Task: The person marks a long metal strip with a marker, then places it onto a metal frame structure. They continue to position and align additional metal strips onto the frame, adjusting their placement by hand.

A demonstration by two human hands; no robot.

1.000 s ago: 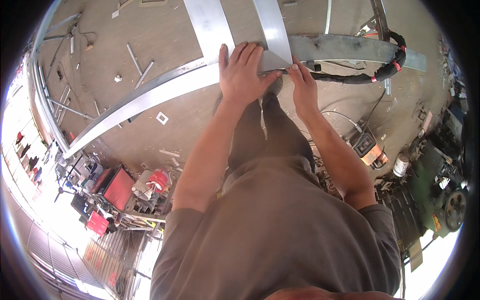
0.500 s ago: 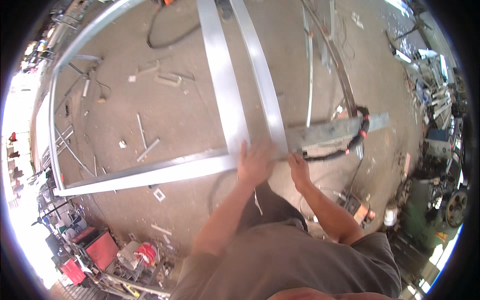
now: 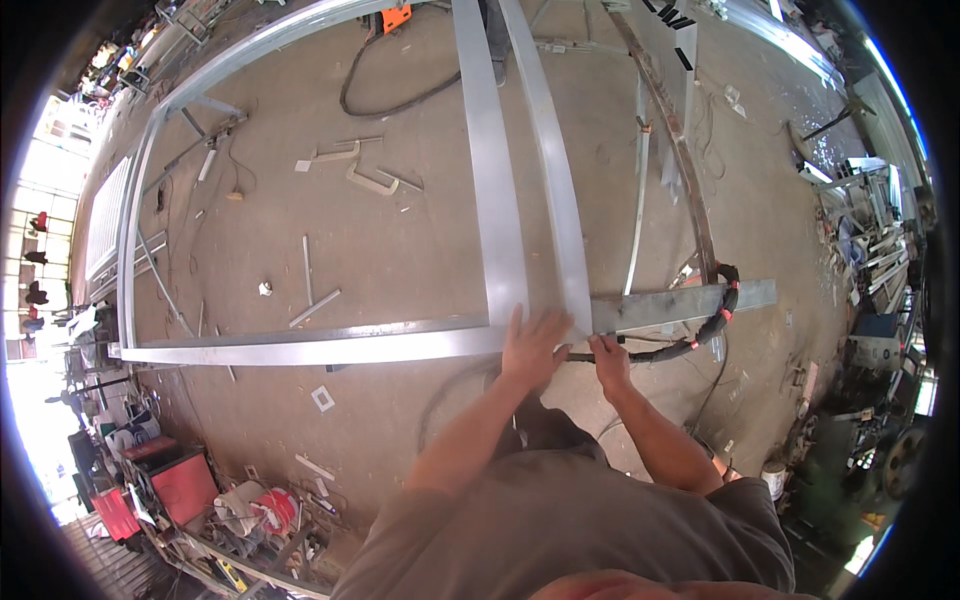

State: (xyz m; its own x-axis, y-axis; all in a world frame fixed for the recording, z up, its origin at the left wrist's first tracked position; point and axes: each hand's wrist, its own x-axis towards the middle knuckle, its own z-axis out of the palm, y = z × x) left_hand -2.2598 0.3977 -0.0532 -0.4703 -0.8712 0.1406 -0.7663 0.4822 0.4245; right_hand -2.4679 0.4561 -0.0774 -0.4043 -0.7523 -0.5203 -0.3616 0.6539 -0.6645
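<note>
My left hand (image 3: 533, 352) lies flat with its fingers apart on the near corner of a silvery metal frame. Under it, the wide metal bar (image 3: 490, 170) meets the near rail (image 3: 310, 350). Just to its right, my right hand (image 3: 610, 368) is closed at the end of the narrower metal bar (image 3: 555, 170); what its fingers pinch is too small to make out. A black cable (image 3: 660, 354) with red bands curves past the right hand. Behind that hand a grey metal beam (image 3: 660, 308) runs off to the right.
A rusty bar (image 3: 680, 150) and a thin pale bar (image 3: 637, 210) stretch away at right. Metal offcuts (image 3: 316, 308) and clamp-like pieces (image 3: 370, 180) lie on the floor inside the frame. A red box (image 3: 185, 490) stands at lower left. Another person's foot (image 3: 499, 72) shows between the bars.
The view has tilted, so the frame sits farther right and its near rail looks more level. My left hand stays on the corner, its fingers clearer now. The right hand remains beside it, closed.
</note>
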